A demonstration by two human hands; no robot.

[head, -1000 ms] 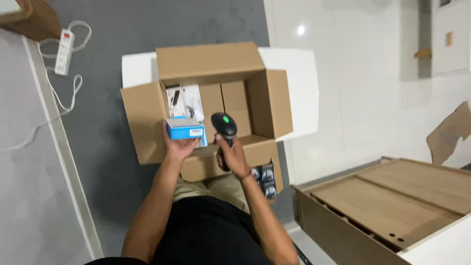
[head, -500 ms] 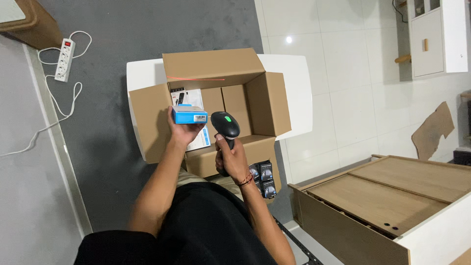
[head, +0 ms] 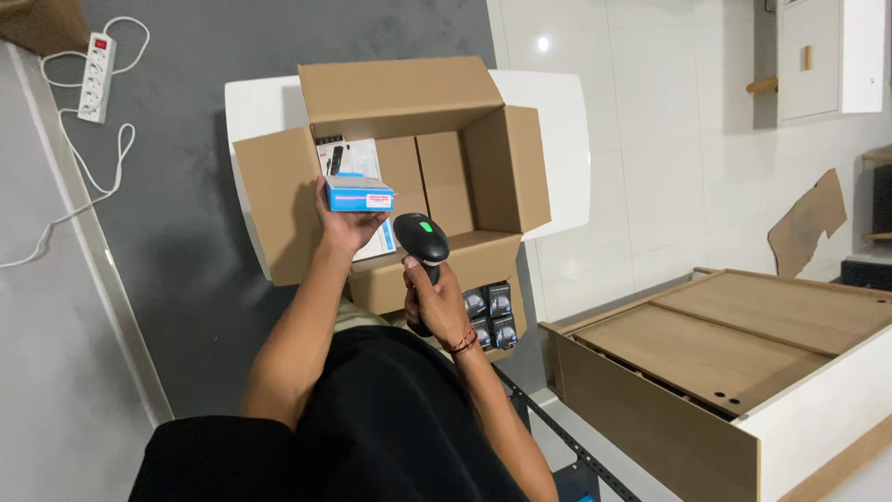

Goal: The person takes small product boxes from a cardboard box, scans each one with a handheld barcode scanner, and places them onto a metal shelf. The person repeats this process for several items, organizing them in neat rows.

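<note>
My left hand point(head: 346, 226) holds a small blue box point(head: 359, 194) up over the open cardboard carton point(head: 483, 163). The box's labelled edge faces the black handheld scanner point(head: 421, 240), gripped by my right hand point(head: 437, 302) just to its right with a green light lit on top. Inside the carton, a white product box point(head: 351, 158) lies against the left wall. The carton rests on a white table point(head: 557, 121).
Several small dark packages point(head: 492, 314) sit under the carton's near flap. A wooden cabinet panel point(head: 734, 353) lies at the right. A white power strip point(head: 97, 63) with cable lies on the grey floor at upper left. A cardboard scrap point(head: 806, 223) lies on the tiles.
My left hand has raised the blue box slightly, closer to the scanner. The scanner hand stays about where it was.
</note>
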